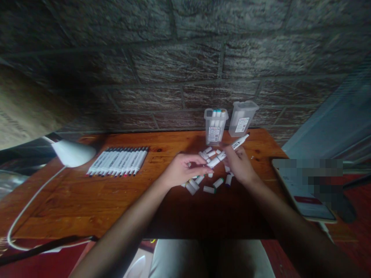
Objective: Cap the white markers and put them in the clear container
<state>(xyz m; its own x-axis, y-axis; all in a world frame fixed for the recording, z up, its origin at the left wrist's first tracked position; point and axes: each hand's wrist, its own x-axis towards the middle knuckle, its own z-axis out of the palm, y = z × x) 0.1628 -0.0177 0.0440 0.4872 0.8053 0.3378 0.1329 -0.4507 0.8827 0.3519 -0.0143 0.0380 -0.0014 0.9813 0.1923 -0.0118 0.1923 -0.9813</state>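
My right hand (241,165) is closed around a white marker (240,142), whose dark-tipped far end sticks out above my fingers. My left hand (185,170) pinches a white marker cap (213,163) between thumb and fingers, close to the marker's near end. Whether the cap and marker touch is too blurred to tell. Under and around both hands lie several loose white caps (209,189) with coloured edges, partly hidden by my fingers. To the left, a row of white markers (117,162) lies side by side, dark ends away from me and coloured tips towards me.
Behind my hands stand a clear plastic case (206,127) holding several markers and another translucent case (234,122). A phone (301,193) lies at the wooden table's (116,204) right edge. A white lamp (74,152) with a cord is on the left. A brick wall (156,85) closes off the back.
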